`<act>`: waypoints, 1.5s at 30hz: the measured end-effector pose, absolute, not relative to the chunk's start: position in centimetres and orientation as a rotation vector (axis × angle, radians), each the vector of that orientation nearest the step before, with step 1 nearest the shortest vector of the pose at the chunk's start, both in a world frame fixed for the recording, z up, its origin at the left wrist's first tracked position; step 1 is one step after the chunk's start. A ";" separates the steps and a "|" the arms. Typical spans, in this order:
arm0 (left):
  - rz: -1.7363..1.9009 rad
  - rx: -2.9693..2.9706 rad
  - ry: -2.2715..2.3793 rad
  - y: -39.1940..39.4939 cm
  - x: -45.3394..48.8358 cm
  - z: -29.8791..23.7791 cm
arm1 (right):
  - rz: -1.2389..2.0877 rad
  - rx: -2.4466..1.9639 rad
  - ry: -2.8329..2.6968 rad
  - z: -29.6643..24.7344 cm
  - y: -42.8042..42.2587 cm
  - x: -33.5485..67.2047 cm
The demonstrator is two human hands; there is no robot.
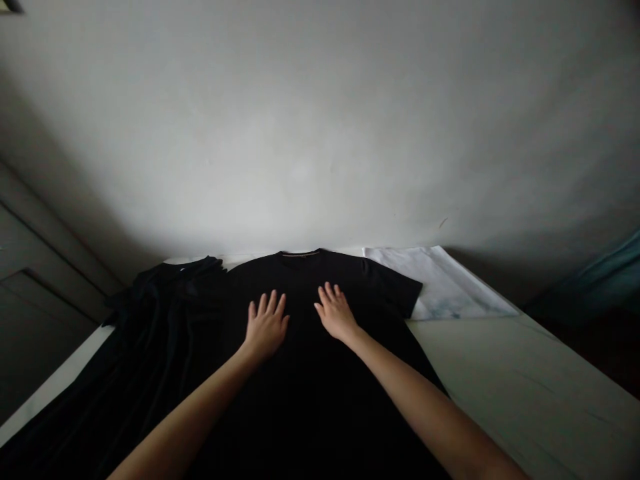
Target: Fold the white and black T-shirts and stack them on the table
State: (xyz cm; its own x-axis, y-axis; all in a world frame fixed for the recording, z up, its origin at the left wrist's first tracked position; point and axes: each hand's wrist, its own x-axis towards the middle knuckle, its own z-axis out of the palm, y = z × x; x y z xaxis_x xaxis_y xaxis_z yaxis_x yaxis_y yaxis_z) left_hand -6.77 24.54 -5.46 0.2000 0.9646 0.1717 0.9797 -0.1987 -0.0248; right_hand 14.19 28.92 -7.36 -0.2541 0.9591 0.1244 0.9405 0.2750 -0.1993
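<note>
A pale grey plaster wall fills the view ahead of me, and a white desk runs from its foot toward me. On the desk lies a black short-sleeved cotton T-shirt, spread flat, its long axis running straight away from me. Its round collar is at the far end near the wall, while the body runs toward me and out of my view, so I cannot see the hem.

My hands rest on the chest of the shirt, one on each side of the middle. Both are open and flat with the fingers spread, clenching nothing and gripping no cloth. My left hand lies slightly nearer me, and my right hand slightly nearer the collar.

The sleeve on the right sticks out and overlaps a folded white cloth at the far right of the desk. On the left, a heap of crumpled dark fabric lies against the shirt, and its blackness hides where one ends and the other begins. Beyond the desk on the far right, a teal fabric shows.
</note>
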 end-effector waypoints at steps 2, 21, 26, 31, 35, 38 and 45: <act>-0.252 -2.446 -1.843 27.8 -4.0 -5.3 | 0.202 -1.592 -2.456 -6.7 31.1 10.5; -0.283 -2.155 -2.087 39.7 -6.4 -6.8 | 0.112 -1.844 -2.384 -6.8 42.2 16.0; -0.228 -2.284 -2.110 41.7 -7.3 -8.0 | 0.160 -1.756 -2.485 -7.0 43.2 19.5; -0.153 -2.184 -2.126 43.1 -14.5 -8.4 | 0.085 -1.939 -2.382 -7.3 43.9 24.9; -0.057 -2.172 -2.174 42.9 -17.2 -7.9 | 0.077 -1.929 -2.393 -7.7 44.2 25.9; -0.001 -2.154 -2.217 42.1 -18.5 -7.1 | 0.088 -1.959 -2.396 -7.6 44.2 25.6; -0.048 -2.153 -2.105 38.9 -24.2 -4.9 | -0.199 -2.061 -2.290 -5.8 43.2 22.0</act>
State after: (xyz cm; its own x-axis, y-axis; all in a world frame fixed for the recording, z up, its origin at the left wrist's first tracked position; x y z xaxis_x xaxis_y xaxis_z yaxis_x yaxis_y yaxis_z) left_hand -24.23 38.91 -4.92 0.0265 0.9932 0.1134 0.9973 -0.0185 -0.0709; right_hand 22.02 43.24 -5.75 -0.1077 0.9861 0.1262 0.9931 0.1009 0.0595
